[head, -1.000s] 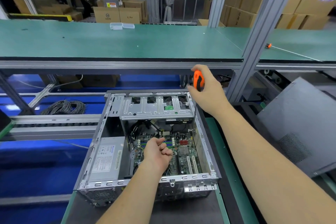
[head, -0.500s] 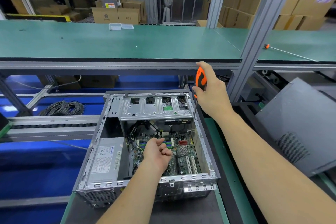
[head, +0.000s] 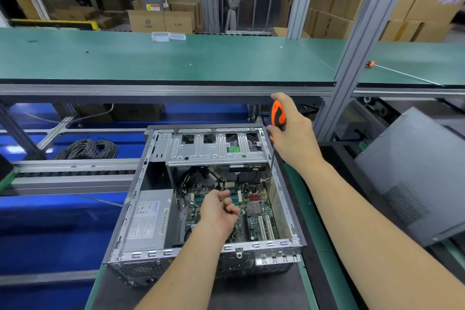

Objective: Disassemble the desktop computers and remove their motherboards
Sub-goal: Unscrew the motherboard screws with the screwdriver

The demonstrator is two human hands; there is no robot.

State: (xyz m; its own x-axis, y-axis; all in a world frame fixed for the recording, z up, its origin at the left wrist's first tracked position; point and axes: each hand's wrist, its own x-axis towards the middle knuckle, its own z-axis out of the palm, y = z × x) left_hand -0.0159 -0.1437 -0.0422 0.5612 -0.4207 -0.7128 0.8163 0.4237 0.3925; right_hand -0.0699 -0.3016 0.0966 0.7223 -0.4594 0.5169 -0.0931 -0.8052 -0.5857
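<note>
While my right hand [head: 293, 131] grips the orange-and-black screwdriver [head: 276, 116] by its handle, the thin shaft points down along the right wall of the open case [head: 286, 199]; I cannot tell where its tip lands. My left hand [head: 219, 211] hovers inside the case, above the motherboard [head: 254, 211], fingers loosely curled with the thumb out and nothing in them. I cannot tell whether it touches the board.

The case lies on its side on the dark belt of the near bench [head: 251, 294], open face up. The motherboard sits flat on the case floor, in the right half. To its left, against the left wall, is the grey power supply [head: 148, 219] with its label up. At the far end, a silver drive cage [head: 216, 148] spans the width, and black cables [head: 191, 178] run from under it to the board.

To the right of the case, a grey side panel [head: 415, 173] leans tilted. A green bench [head: 163, 58] crosses behind, with a small clear box [head: 167, 36] on its far edge. Below it on the left, a coil of wire [head: 88, 150] lies by a roller track.
</note>
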